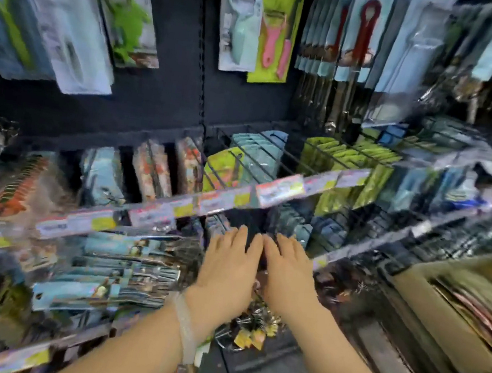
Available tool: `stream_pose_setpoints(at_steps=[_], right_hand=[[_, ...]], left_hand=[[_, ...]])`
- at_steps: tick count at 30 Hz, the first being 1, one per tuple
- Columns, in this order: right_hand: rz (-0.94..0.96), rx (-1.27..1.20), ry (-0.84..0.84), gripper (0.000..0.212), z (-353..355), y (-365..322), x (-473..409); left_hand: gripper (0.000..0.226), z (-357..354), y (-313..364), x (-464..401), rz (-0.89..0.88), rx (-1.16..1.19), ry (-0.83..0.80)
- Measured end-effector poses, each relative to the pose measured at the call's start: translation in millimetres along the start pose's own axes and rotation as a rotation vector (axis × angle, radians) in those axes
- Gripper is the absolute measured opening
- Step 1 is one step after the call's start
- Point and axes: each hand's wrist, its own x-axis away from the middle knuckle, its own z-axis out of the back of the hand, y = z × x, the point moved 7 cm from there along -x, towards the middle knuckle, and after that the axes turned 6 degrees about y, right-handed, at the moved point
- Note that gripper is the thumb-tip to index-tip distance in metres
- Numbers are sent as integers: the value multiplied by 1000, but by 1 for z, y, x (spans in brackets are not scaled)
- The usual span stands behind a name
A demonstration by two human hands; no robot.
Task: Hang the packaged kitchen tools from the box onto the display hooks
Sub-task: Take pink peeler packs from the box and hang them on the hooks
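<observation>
Both bare hands, left hand [230, 261] and right hand [285, 268], reach side by side under the price-label rail [236, 199], each grip flat with straight fingers over dark, blurred packets; whether they hold anything, I cannot tell. Right of that rail the brown cardboard box [451, 326] still holds flat packaged kitchen tools [473, 302]. Above the rail, packaged peelers [274, 30] already hang, so I judge much remains.

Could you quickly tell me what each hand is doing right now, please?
Left hand: open, fingers straight, holding nothing visible.
Right hand: open, fingers straight, holding nothing visible.
</observation>
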Motion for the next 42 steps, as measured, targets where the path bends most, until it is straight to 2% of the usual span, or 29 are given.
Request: stream_pose_setpoints(at_steps=[1, 4, 7, 9, 15, 23, 32, 38, 42], right_hand=[[-44, 7, -46, 75, -7, 18, 11], [-137, 19, -3, 70, -9, 69, 39], [-220, 3, -105, 64, -25, 118, 73], [-278, -19, -92, 63, -29, 153, 94], [-418, -13, -264, 61, -43, 246, 151], [-562, -39, -290, 64, -38, 341, 207], [-642, -85, -250, 61, -31, 417, 202], [-704, -67, -213, 67, -20, 491, 170], [-751, -26, -221, 59, -12, 550, 138]], left_hand=[[77, -13, 17, -2, -23, 9, -43], [74, -43, 68, -7, -88, 38, -122], [75, -70, 117, -7, -154, 45, -202], [75, -87, 148, -6, -182, 37, -230], [75, -125, 232, -4, -202, 49, -348], [74, -155, 336, -16, -263, 94, -436], [74, -172, 413, -67, -374, 72, -446], [72, -183, 471, -135, -473, 63, -408], [68, -188, 509, -195, -520, 68, -415]])
